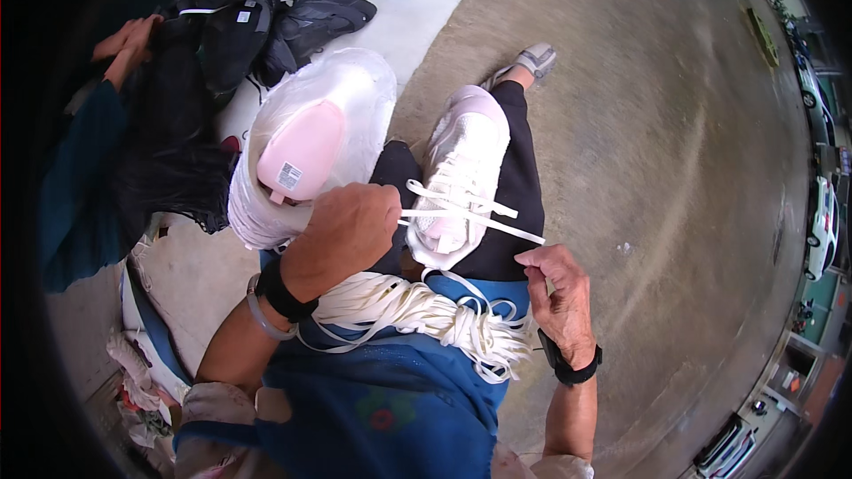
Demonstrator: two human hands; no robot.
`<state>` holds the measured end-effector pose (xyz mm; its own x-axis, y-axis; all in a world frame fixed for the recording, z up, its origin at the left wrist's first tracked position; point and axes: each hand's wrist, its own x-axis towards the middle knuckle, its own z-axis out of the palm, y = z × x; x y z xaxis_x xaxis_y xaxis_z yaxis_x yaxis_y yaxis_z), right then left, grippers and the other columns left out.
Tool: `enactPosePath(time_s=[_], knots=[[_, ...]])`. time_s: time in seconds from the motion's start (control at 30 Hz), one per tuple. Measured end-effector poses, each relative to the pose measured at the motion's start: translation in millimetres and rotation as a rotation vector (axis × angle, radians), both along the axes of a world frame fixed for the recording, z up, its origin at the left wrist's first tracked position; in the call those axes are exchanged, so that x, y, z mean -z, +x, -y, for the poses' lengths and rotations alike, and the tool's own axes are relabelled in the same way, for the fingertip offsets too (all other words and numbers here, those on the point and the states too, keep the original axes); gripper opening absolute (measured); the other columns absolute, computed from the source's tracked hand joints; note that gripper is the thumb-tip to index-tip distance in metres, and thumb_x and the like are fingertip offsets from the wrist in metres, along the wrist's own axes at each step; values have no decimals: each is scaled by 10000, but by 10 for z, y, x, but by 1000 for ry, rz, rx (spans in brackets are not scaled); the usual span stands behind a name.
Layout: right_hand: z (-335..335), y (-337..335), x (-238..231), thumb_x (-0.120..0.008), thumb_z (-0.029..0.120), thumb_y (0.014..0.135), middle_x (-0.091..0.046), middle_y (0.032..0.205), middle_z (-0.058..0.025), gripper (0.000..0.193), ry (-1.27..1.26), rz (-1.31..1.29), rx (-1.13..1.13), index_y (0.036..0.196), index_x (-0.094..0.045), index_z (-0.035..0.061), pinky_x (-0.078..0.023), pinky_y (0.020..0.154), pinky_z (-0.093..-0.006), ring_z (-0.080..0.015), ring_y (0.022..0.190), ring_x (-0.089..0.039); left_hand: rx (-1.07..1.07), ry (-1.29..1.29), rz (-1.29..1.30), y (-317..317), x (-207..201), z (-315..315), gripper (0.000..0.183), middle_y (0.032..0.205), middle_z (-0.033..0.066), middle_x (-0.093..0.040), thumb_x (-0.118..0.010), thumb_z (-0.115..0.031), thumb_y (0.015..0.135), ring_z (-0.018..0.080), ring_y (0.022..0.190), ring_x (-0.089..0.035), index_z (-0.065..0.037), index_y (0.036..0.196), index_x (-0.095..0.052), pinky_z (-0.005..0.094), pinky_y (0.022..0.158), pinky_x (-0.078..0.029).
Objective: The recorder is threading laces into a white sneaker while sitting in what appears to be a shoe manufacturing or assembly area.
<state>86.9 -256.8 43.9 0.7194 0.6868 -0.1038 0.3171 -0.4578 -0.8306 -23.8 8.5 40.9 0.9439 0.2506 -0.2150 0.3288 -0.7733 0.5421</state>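
Note:
A white sneaker with a pale pink toe (466, 160) rests upright on my dark-trousered legs, its toe pointing away from me. White shoelaces (479, 219) cross its upper. My left hand (351, 232) is closed at the left side of the shoe, with a lace running out from its fingers. That lace stretches right, up to the knuckles of my right hand (561, 293). The right hand's fingers are curled together; whether they grip the lace is hidden. A thick bundle of white laces (417, 310) lies across my lap on a blue apron (382, 399).
A clear plastic bag (368, 93) with white shoes and a pink insole (302, 151) sits to my left. Black shoes (319, 22) lie beyond it on a pale surface. Another person's hands (129, 43) are at the far left. Concrete floor (657, 168) stretches right, toward parked vehicles (824, 222).

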Motion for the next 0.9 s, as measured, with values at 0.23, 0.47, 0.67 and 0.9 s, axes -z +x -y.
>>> enactPosePath(time_s=[0.23, 0.47, 0.67, 0.9], knots=[[316, -58, 74, -575, -108, 772, -622, 954, -150, 299, -53, 25, 140, 1041, -657, -9, -517, 776, -332, -294, 861, -634, 80, 227, -114, 184, 37, -5, 133, 726, 178, -627, -539, -125, 875, 381, 720, -610, -42, 792, -603, 487, 653, -462], [-207, -83, 142, -712, 95, 796, -567, 1134, -194, 390, -223, 336, 130, 1161, -617, -3, -458, 915, -424, -333, 1065, -567, 25, 79, -90, 99, 46, 13, 134, 732, 179, -644, -560, -126, 862, 388, 715, -621, -26, 795, -618, 484, 652, -465], [-346, -120, 153, -668, 101, 869, -645, 843, -77, 100, 88, 142, 42, 864, -654, 3, -450, 714, -361, -233, 788, -596, -34, -31, -76, 84, -36, -77, 131, 747, 182, -648, -586, -133, 859, 390, 723, -624, -22, 793, -606, 476, 651, -459], [-435, -298, -12, -544, 138, 953, -447, 596, 8, 235, 799, -1184, 433, 765, -564, -2, -345, 494, -233, -68, 528, -383, 17, 73, -78, 86, 41, -73, 124, 729, 163, -623, -564, -140, 860, 392, 737, -603, -39, 789, -585, 485, 641, -445]])
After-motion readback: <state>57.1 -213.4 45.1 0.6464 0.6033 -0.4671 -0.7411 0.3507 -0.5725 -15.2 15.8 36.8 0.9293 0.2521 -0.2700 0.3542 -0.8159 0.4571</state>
